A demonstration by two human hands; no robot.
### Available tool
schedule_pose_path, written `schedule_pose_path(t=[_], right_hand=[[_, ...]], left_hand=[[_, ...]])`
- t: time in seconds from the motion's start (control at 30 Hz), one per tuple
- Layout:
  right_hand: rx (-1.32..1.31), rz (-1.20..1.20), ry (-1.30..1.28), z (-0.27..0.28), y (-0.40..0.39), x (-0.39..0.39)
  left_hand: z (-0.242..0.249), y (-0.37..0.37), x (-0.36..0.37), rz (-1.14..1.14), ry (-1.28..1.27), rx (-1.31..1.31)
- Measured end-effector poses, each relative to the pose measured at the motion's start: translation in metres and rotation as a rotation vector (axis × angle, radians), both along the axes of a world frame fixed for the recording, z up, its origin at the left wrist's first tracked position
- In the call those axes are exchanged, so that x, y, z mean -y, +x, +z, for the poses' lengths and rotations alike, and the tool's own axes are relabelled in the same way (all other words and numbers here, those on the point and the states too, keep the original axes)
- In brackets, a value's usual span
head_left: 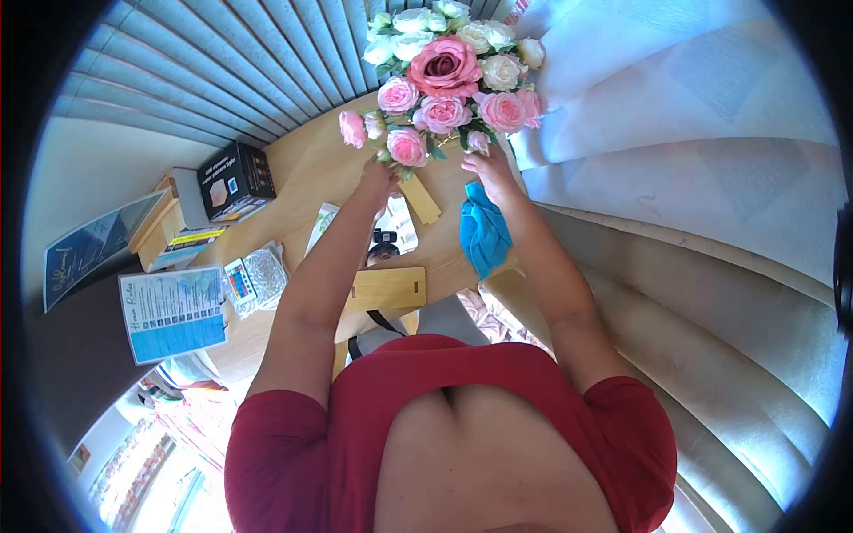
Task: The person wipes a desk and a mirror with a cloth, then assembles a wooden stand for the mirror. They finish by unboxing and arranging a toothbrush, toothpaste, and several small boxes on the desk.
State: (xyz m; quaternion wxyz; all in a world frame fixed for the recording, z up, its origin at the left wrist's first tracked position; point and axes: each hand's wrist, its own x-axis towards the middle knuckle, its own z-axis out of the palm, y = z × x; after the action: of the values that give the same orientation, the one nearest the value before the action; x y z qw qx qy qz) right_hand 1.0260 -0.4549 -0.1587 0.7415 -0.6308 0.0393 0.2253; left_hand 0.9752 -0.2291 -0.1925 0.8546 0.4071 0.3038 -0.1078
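A bouquet of pink and white roses (442,114), with one large dark-pink bloom, stands at the far end of the wooden table. My left hand (380,173) is at its lower left edge, its fingers partly hidden by blossoms and leaves. At the lower right edge my right hand (491,167) has its fingers bent against the bouquet, beside a small pink bud. Both hands appear closed on it from either side; whatever supports the flowers is hidden. A bunched blue cloth (484,233) lies just below my right hand.
Between my arms are a mirror (402,233), a flat wooden strip (419,200) and a wooden piece (389,289). To the left are a black box (236,182), a house-rules sheet (173,311) and a plastic-wrapped packet (256,280). Curtains (675,213) hang along the right; blinds (222,62) behind.
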Motion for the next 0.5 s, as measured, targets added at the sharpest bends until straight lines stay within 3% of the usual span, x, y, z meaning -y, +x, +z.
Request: schedule_pose_path(t=[0.07,0.13,0.2,0.27,0.33,0.4,0.5], right_hand=[[0.081,0.038,-0.024,-0.003,-0.014,-0.001],[0.12,-0.168,-0.171,-0.004,-0.038,0.0],[0.056,-0.132,-0.17,0.001,-0.055,-0.005],[0.244,0.021,-0.365,0.011,-0.069,-0.021],[0.393,0.061,-0.424,0.047,-0.073,-0.048],[1.011,0.073,-0.597,0.087,-0.071,-0.069],[1.103,0.022,-0.61,0.117,-0.054,-0.088]], left_hand=[[-0.001,-0.032,-0.02,-0.051,0.179,-0.02],[0.027,-0.059,-0.032,0.011,0.246,-0.019],[0.059,-0.062,-0.038,0.074,0.305,-0.018],[0.084,-0.056,-0.042,0.162,0.421,0.214],[0.086,-0.03,-0.049,0.054,0.453,0.397],[0.092,-0.002,-0.05,0.033,0.29,0.464],[0.1,0.035,-0.054,-0.003,0.392,0.57]])
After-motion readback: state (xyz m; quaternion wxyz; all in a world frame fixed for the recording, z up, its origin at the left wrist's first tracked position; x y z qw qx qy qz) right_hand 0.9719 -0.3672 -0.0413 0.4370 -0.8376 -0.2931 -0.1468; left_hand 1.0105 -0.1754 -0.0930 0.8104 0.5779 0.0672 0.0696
